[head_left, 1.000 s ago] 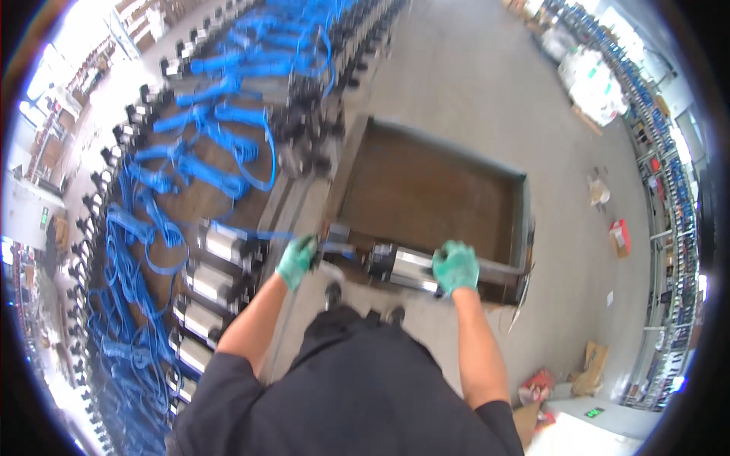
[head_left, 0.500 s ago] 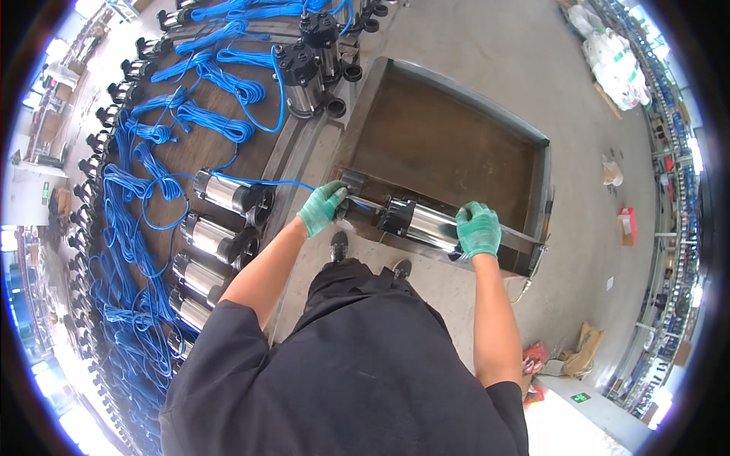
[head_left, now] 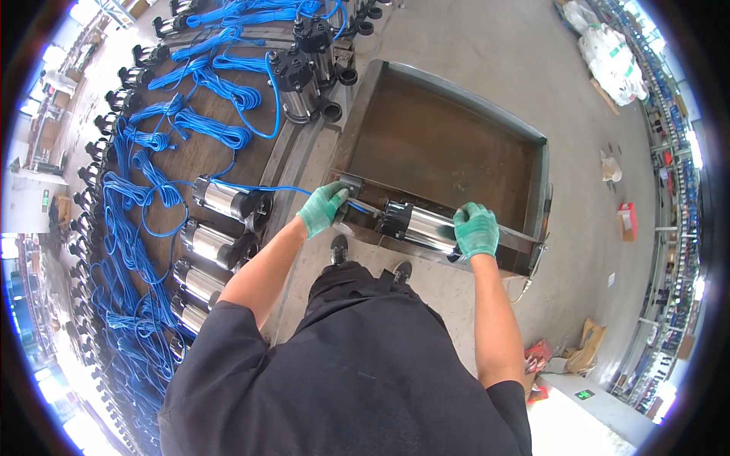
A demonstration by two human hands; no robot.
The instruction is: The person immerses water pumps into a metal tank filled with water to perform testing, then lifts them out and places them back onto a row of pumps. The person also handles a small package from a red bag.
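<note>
A submersible pump [head_left: 427, 226] with a shiny metal barrel and black ends lies sideways along the near rim of a shallow metal tank. My right hand [head_left: 477, 229], in a green glove, curls over the pump's right end. To the left, my gloved left hand [head_left: 324, 207] has its fingers closed round a blue cable [head_left: 285, 188], beside a dark block [head_left: 351, 182] at the tank's corner. The cable runs from the bench on the left through this hand toward the pump's left end. Some of the left fingertips are hard to make out.
The metal tank [head_left: 541, 182] holds brownish, murky contents. On the left, a bench carries several pumps [head_left: 220, 196] and coiled blue cables [head_left: 209, 128]. Two pumps [head_left: 296, 95] stand upright at the bench's far edge. A red box [head_left: 627, 222] lies on the floor at right.
The whole view has shifted slightly. My left hand has moved a little at the cable, and a pale blur below it has faded. My right hand stays on the pump.
</note>
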